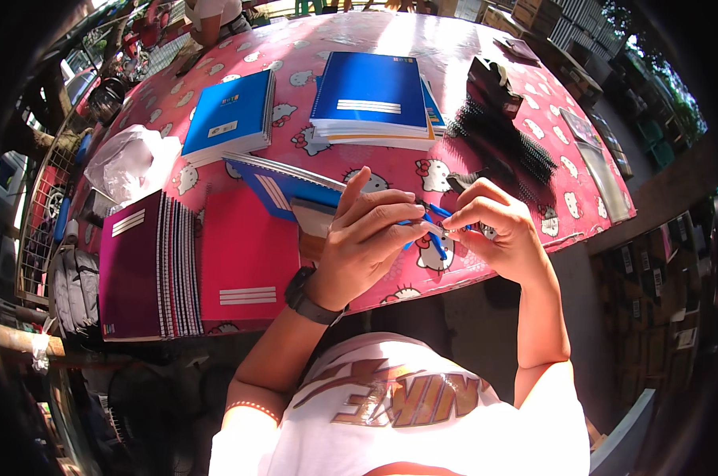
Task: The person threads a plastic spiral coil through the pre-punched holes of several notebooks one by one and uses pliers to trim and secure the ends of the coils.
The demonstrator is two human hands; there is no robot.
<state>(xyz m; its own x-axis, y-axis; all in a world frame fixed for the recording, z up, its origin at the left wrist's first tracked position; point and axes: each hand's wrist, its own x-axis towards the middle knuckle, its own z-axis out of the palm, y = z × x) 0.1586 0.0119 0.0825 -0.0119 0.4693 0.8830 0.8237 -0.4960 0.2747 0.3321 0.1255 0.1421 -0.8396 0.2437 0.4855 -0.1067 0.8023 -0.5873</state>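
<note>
Both my hands meet above the table's near edge, fingers bent and fingertips almost touching. Between them is a small blue-handled tool (441, 247) that looks like pliers, its blue arms spread apart and its dark part mostly covered by fingers. My left hand (372, 234) pinches at its left side, a black watch on the wrist. From the right, my right hand (494, 230) pinches with thumb and forefinger; a tiny pale bit shows at the tips. Just behind my left hand, a blue spiral notebook (284, 186) lies slanted, its coil edge raised.
Purple spiral notebooks (133, 270) and a pink notebook (248, 246) lie at left. Two blue notebook stacks (230, 111) (367, 87) stand farther back. A plastic bag (129, 163) sits far left; black mesh material (506, 147) lies right on the pink patterned tablecloth (561, 226).
</note>
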